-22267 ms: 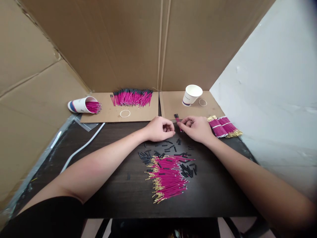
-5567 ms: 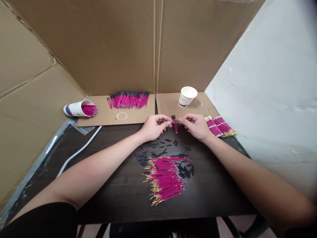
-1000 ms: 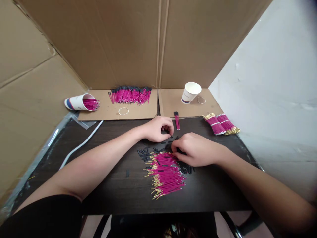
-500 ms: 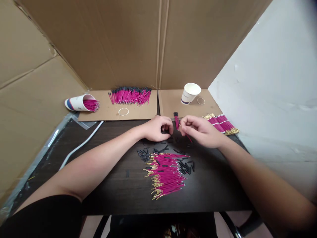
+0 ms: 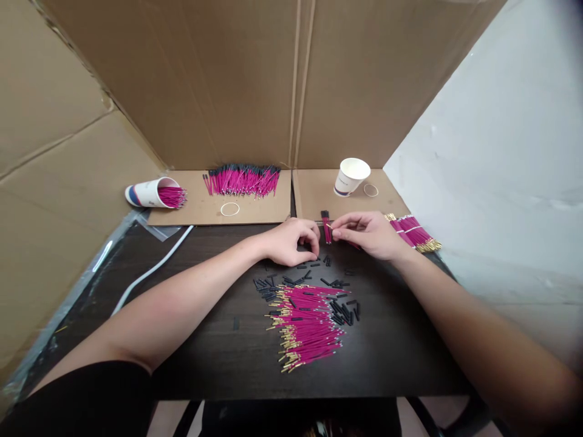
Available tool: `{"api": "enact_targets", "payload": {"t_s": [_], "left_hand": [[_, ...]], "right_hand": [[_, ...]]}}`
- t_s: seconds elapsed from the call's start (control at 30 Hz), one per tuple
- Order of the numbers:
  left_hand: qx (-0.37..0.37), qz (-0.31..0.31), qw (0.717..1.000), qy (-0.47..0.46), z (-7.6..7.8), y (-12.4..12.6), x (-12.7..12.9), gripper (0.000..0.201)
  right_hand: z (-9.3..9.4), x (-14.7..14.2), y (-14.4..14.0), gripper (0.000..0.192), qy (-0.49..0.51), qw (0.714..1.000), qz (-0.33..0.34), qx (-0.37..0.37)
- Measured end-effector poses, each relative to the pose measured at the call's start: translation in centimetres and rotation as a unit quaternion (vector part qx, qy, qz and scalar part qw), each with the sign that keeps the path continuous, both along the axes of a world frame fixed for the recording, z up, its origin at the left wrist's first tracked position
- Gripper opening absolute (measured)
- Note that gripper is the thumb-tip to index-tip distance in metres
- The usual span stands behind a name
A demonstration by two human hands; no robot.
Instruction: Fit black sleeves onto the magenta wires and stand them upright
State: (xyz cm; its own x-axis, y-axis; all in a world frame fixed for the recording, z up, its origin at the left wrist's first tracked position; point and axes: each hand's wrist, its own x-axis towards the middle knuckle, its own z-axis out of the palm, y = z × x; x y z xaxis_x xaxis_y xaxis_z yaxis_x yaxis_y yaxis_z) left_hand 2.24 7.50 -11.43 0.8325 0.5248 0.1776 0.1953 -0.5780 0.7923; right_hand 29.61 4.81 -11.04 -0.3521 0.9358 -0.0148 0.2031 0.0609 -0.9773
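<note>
Right hand (image 5: 371, 233): pinching pink wire (image 5: 350, 243), gold tip aimed left. Left hand (image 5: 294, 241): fingers curled over black sleeves (image 5: 314, 262); whether gripping one, cannot tell. Loose wire pile (image 5: 307, 325) near, within reach.

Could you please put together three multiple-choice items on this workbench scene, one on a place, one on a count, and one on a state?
1. Where does the loose pile of pink wires lie?
A. on the dark table, near the person
B. inside the upright cup
C. on the cardboard sheet at the back

2. How many paper cups are in view?
A. one
B. two
C. four

3. How does the paper cup on the left lie?
A. upright and bare
B. upside down
C. tipped on its side with pink wires in it

Answers:
1. A, the pile rests on the dark table between the forearms, beside scattered black sleeves.
2. B, one cup lies at the left and one upright paper cup stands at the right.
3. C, its mouth faces sideways and pink wires show inside.
</note>
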Motion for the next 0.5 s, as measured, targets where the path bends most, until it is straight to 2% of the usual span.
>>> {"api": "enact_targets", "payload": {"t_s": [0.1, 0.2, 0.4, 0.5], "left_hand": [[-0.004, -0.009, 1.000, 0.003, 0.0, 0.0, 0.0, 0.007], [0.000, -0.028, 1.000, 0.011, 0.2, 0.0, 0.0, 0.006], [-0.004, -0.085, 0.995, 0.049, 0.6, 0.0, 0.0, 0.005], [-0.017, -0.098, 0.994, 0.036, 0.7, 0.1, 0.1, 0.007]], "right_hand": [[1.0, 0.5, -0.3, 0.035, -0.041, 0.994, 0.089, -0.044], [1.6, 0.5, -0.7, 0.028, -0.038, 0.985, 0.151, -0.070], [1.3, -0.2, -1.4, 0.025, -0.011, 0.971, 0.218, -0.100], [1.2, -0.4, -1.6, 0.025, 0.004, 0.961, 0.253, -0.115]]}}
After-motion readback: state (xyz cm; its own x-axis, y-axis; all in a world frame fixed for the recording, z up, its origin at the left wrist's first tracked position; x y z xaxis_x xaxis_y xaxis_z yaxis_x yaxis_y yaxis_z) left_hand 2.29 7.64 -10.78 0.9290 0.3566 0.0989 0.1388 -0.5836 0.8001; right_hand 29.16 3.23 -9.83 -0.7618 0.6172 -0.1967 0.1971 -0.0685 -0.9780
